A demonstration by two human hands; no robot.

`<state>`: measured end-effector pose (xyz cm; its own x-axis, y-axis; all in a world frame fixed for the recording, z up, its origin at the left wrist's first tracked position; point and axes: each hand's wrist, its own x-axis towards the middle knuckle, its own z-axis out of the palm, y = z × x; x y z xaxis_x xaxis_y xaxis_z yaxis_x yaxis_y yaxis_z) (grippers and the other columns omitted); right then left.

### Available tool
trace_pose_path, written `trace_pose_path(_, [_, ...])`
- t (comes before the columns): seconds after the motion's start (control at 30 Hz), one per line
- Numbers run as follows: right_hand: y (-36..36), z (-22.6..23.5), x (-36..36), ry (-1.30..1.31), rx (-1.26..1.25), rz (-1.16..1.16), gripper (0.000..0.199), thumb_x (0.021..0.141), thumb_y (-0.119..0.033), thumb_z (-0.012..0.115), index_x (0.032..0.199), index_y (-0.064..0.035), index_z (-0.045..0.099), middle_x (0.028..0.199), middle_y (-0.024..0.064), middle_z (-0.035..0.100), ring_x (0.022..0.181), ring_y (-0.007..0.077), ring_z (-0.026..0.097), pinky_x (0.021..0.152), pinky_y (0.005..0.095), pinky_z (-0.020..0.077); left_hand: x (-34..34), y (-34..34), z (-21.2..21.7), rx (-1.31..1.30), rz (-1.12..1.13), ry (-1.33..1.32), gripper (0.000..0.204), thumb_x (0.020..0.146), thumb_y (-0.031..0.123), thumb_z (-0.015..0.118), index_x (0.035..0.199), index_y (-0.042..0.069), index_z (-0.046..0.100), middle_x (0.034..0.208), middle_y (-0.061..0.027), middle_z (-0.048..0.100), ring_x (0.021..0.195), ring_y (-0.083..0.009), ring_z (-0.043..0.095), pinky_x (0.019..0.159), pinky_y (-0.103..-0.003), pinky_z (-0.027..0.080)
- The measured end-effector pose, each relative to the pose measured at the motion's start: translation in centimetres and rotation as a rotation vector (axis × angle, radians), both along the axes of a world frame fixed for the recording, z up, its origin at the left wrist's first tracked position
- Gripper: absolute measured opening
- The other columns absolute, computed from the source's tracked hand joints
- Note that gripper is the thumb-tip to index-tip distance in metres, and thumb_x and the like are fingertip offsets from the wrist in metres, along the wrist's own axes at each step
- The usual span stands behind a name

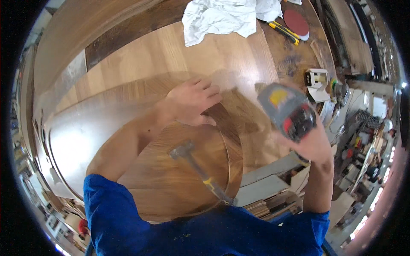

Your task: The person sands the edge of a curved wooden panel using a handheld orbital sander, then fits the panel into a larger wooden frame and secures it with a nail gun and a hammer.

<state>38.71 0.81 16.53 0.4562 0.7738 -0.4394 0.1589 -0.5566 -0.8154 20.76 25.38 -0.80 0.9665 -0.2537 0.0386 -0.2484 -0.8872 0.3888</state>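
A round wooden panel (179,187) with a darker raised border lies on a larger pale wooden board (149,49). My left hand (194,101) rests on the border at the panel's far right, fingers stretched out, with nothing in its grasp. To the right, my right hand (314,145) is closed round a grey power tool (284,109) with a yellow patch and a red-and-black part. Motion blurs the tool, so its exact kind cannot be told. A hammer (196,170) with a grey and yellow handle lies on the panel, near my blue shirt.
At the far side lies a crumpled white cloth (220,21). Right of it are a yellow-and-black utility knife (284,32) and a reddish sanding disc (296,22). An opened small box (317,83) stands near the bench's right edge. Wood offcuts (273,202) are piled below right.
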Motion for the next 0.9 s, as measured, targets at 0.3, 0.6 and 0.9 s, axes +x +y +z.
trace_pose_path(0.3, [-1.9, -0.7, -3.0, 0.118, -0.176, 0.091, 0.072, 0.082, -0.014, 0.087, 0.146, -0.0005, 0.055, 0.116, 0.006, 0.072, 0.107, 0.0126, 0.068, 0.097, 0.0315, 0.0543, 0.4, 0.1, 0.4, -0.04, -0.026, 0.047, 0.069, 0.082, 0.051, 0.082, 0.13, 0.006, 0.065, 0.126, -0.0086, 0.061, 0.124, -0.0306, 0.054, 0.109, -0.044, 0.046])
trace_pose_path(0.6, [0.3, -0.4, -3.7, 0.099, -0.236, 0.16, 0.067, 0.089, -0.02, 0.084, 0.147, -0.0026, 0.056, 0.121, 0.0084, 0.073, 0.109, 0.0119, 0.068, 0.097, 0.0313, 0.055, 0.7, 0.1, 0.7, -0.057, -0.039, 0.068, 0.067, 0.088, 0.054, 0.078, 0.132, 0.006, 0.064, 0.128, -0.0091, 0.06, 0.125, -0.0302, 0.052, 0.112, -0.043, 0.044])
trace_pose_path(0.9, [1.1, -0.2, -3.9, 0.134, -0.288, 0.21, 0.071, 0.088, -0.019, 0.086, 0.15, -0.0043, 0.054, 0.123, 0.0112, 0.074, 0.112, 0.0148, 0.069, 0.101, 0.0335, 0.0542, 0.6, 0.1, 0.6, -0.01, -0.039, 0.063, 0.062, 0.09, 0.058, 0.075, 0.12, 0.004, 0.066, 0.124, -0.011, 0.061, 0.122, -0.0306, 0.055, 0.109, -0.043, 0.043])
